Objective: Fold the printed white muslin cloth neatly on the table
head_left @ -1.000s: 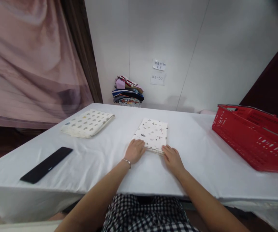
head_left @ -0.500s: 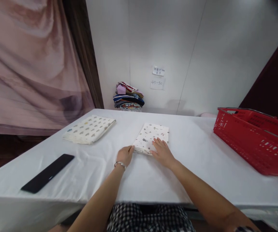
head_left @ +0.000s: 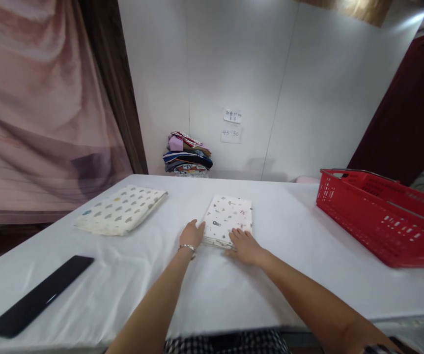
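Note:
A white folded cloth (head_left: 227, 216) with small scattered prints lies flat on the white-covered table in front of me. At its near left corner is my left hand (head_left: 192, 236), thumb and fingers apart, the thumb by the cloth's edge. My right hand (head_left: 246, 246) rests on the near right corner, its fingers stretched over the top and its thumb low at the front edge. To the left lies a second folded cloth (head_left: 125, 209), cream with grey cloud-like shapes; neither hand touches it.
A black flat panel (head_left: 40, 295) lies at the table's left front. A red plastic basket (head_left: 377, 216) stands on the right. Behind the table's far edge rises a pile of folded fabrics (head_left: 187, 155), near paper notes (head_left: 231, 132) on the white wall.
My view has tilted up and shifted slightly. My left hand has loosened from the cloth's corner, its fingers now apart. The right hand has drawn back toward the near edge.

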`<action>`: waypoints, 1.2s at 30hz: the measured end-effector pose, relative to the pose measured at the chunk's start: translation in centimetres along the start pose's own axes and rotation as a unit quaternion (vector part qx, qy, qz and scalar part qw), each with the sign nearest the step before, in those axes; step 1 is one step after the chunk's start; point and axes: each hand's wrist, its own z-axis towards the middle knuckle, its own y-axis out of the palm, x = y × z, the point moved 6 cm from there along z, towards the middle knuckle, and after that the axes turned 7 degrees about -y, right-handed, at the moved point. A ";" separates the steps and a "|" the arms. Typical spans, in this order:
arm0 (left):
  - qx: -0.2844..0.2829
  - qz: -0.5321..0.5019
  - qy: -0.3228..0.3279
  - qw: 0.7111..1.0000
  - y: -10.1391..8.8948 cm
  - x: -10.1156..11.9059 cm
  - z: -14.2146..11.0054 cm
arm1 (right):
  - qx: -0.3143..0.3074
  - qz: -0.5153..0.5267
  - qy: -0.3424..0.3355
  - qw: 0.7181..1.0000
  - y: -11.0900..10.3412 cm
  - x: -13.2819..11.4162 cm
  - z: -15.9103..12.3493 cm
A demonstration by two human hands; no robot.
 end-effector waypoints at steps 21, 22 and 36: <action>0.015 0.017 0.046 0.999 1.2 -0.7 -0.2 | 0.066 -0.045 0.166 0.983 -0.7 11.9 11.2; 0.014 0.017 0.047 0.999 1.3 -0.6 -0.2 | 0.067 -0.043 0.166 0.983 -0.7 11.9 11.4; -0.001 0.008 0.040 0.999 1.6 -0.8 0.0 | 0.068 -0.027 0.128 0.989 -0.5 13.1 15.6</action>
